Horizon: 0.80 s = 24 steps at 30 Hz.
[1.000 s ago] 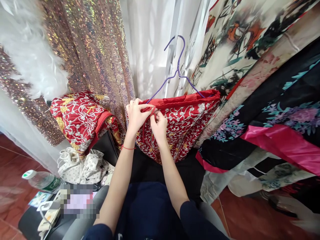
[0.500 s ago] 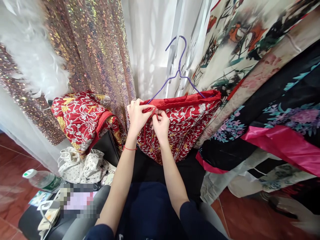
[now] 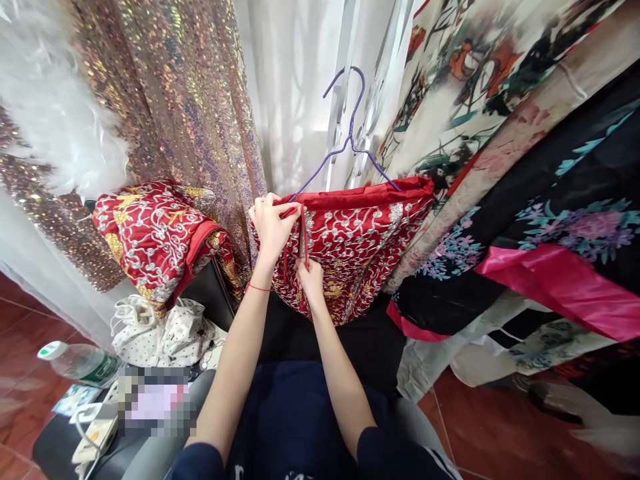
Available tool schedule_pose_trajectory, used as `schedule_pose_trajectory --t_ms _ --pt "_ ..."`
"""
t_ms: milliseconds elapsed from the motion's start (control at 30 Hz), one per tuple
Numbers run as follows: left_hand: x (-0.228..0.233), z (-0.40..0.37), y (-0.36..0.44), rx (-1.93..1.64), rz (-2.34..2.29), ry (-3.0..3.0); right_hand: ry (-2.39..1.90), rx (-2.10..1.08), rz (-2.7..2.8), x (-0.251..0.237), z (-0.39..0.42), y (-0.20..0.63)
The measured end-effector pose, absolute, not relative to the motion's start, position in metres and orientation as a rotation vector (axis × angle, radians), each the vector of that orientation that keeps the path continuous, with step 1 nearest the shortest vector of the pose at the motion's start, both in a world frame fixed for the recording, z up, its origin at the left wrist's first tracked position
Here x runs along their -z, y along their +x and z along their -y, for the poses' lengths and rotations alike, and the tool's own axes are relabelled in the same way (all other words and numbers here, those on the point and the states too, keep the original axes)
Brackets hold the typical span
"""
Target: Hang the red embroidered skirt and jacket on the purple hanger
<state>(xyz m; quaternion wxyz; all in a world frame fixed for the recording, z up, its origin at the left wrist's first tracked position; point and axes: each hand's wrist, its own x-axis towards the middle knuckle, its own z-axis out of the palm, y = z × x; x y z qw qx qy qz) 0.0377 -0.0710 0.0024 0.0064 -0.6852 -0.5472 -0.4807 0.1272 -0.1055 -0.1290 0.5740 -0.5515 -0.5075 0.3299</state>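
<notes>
A red garment [image 3: 360,230] with silver and gold embroidery lies spread before me, its plain red waistband at the top. The waistband is on a purple wire hanger [image 3: 350,137]. My left hand [image 3: 273,227] is closed at the left end of the waistband, pinching a thin red cord [image 3: 304,233] between thumb and fingers. Lower down, my right hand [image 3: 311,279] pinches the same cord, which runs nearly straight between the hands. Another length of cord dangles just below my left hand. The left end of the waistband is partly hidden behind my fingers.
Another red embroidered piece [image 3: 145,233] rests on the left, above a dotted white drawstring bag [image 3: 160,330]. A plastic bottle [image 3: 80,360] and power strip [image 3: 95,433] are near it. Sequinned fabric [image 3: 200,80] hangs behind; black floral fabric [image 3: 500,247] hangs right.
My right hand has moved down from beside my left hand, drawing the red cord out straight. My left hand stays at the waistband. The view has shifted slightly.
</notes>
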Motion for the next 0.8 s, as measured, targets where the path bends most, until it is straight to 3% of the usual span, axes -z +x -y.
schedule_pose_trajectory --t_ms 267,500,633,733,800 --pt "0.0 0.067 0.038 1.432 1.69 -2.171 -1.431 -0.889 1.193 0.173 0.094 0.131" --pt "0.001 0.075 0.029 1.408 1.554 -2.185 -1.403 -0.819 1.462 0.135 0.127 0.182" --pt "0.003 0.077 0.029 1.476 1.499 -2.133 -1.395 -0.482 1.448 0.074 0.147 0.232" --pt "0.0 0.076 0.028 1.539 1.541 -2.09 -1.371 0.244 1.321 0.025 0.136 0.258" --pt "-0.004 0.076 0.026 1.548 1.611 -2.067 -1.41 0.509 1.264 0.003 0.116 0.273"
